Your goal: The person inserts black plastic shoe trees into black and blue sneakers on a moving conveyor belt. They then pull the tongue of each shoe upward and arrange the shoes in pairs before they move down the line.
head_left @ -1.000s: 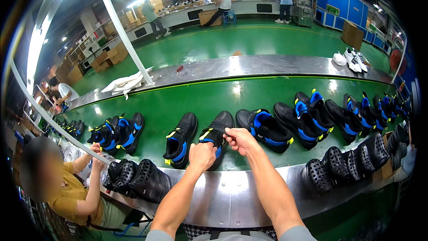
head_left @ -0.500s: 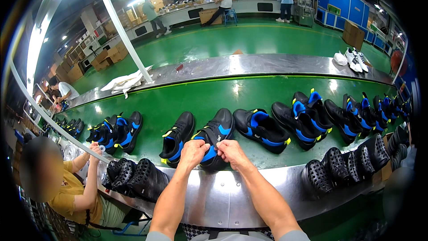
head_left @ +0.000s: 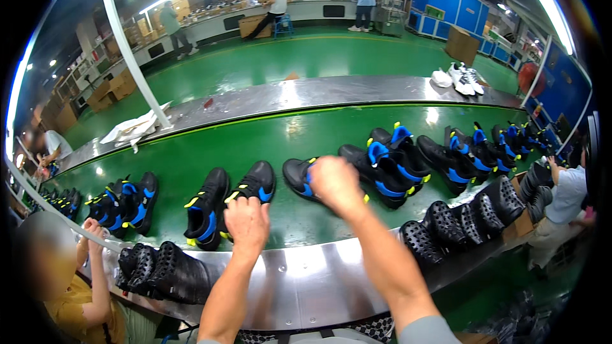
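My left hand (head_left: 247, 223) is closed over the heel end of a black sneaker (head_left: 256, 180) with blue panels. That sneaker stands on the green belt beside a matching sneaker (head_left: 209, 204) with yellow tabs. My right hand (head_left: 335, 181), smeared by motion, is over another black and blue sneaker (head_left: 297, 176) to the right and hides much of its opening and heel. Whether those fingers grip it does not show.
More black and blue sneakers (head_left: 386, 169) line the green belt (head_left: 306, 134) on both sides. Black perforated shoe forms (head_left: 440, 229) stand on the near metal ledge (head_left: 306, 280). A co-worker in a yellow shirt (head_left: 76, 306) sits at left; white shoes (head_left: 464, 79) rest on the far ledge.
My hands were together at the middle sneaker and have moved apart. The right one has gone over to the sneaker on the right. The whole view has turned toward the right.
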